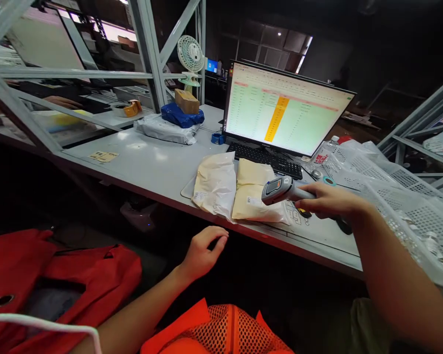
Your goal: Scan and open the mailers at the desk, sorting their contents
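Observation:
My right hand (327,199) is wrapped round the handle of a grey barcode scanner (278,189). The scanner's head points left, over a cream-coloured parcel (253,211) with a small white label. Left of that parcel lies a pale plastic mailer bag (214,184), also labelled, close to the table's front edge. My left hand (206,248) hangs just in front of the edge, below the mailer bag. Its fingers are loosely curved with a gap to the thumb, and nothing is in it.
Behind the parcels stand a black keyboard (266,160) and a lit monitor (288,108). White perforated baskets (409,172) fill the right side. Wrapped packages (170,129), a small box (187,102) and a fan (190,54) are at the back left. A red bag (107,275) sits below left.

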Motion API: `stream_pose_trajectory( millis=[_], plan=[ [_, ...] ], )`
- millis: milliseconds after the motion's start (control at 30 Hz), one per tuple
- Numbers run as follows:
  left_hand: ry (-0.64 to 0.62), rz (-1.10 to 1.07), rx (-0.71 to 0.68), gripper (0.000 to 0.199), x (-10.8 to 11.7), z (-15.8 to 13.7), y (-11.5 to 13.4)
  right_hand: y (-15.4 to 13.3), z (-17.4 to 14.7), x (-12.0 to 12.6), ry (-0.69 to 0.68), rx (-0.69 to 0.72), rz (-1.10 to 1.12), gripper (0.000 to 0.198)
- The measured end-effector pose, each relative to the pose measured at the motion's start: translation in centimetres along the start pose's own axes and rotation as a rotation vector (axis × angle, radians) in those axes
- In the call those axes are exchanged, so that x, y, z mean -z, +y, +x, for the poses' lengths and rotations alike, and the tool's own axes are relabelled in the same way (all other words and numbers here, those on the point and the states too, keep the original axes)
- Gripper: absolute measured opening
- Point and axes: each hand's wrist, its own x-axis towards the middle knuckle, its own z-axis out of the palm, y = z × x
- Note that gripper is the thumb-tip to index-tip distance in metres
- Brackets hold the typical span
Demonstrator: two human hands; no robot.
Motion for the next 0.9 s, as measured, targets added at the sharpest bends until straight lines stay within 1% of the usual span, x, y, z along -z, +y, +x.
stream_pose_trajectory(
  millis=[67,133,200,267,333,400,500,567,633,767,833,900],
  plan=[
    [0.120,-0.060,0.271,0.034,0.8,0.3,-1.0,-1.1,1.2,-0.5,-0.008,0.009,-0.055,0.048],
    [0.248,-0.148,0.493,0.049,1.9,1.0,-2.4,-1.3,2.5,-0.6,-0.008,0.020,-0.117,0.049],
    [0.332,-0.197,0.626,0.061,3.2,2.1,-3.9,-1.0,3.5,-0.5,-0.006,0.029,-0.151,0.050],
    [0.333,-0.171,0.691,0.071,4.3,3.3,-5.3,-0.6,4.3,-0.5,0.008,0.030,-0.158,0.051],
    [0.287,-0.124,0.719,0.074,5.2,4.7,-6.4,-0.6,4.6,-0.7,0.039,0.033,-0.157,0.052],
    [0.241,-0.097,0.733,0.070,5.8,6.1,-7.1,-1.0,4.7,-1.0,0.060,0.047,-0.155,0.053],
    [0.135,-0.105,0.753,0.060,6.4,7.8,-7.3,-2.3,4.7,-1.5,0.053,0.101,-0.147,0.052],
    [0.065,-0.134,0.738,0.054,6.6,8.3,-7.1,-3.2,4.7,-1.9,0.028,0.146,-0.149,0.049],
    [0.021,-0.181,0.696,0.053,6.6,8.4,-6.6,-3.9,5.0,-2.3,-0.007,0.183,-0.149,0.045],
    [0.025,-0.351,0.615,0.057,5.9,7.5,-5.8,-5.1,6.3,-3.3,-0.066,0.243,-0.162,0.038],
    [0.019,-0.407,0.603,0.058,5.6,7.0,-5.6,-5.5,7.0,-3.9,-0.075,0.272,-0.186,0.036],
    [0.000,-0.418,0.605,0.059,5.4,6.7,-5.4,-5.8,7.6,-4.5,-0.085,0.280,-0.198,0.036]
  ],
)
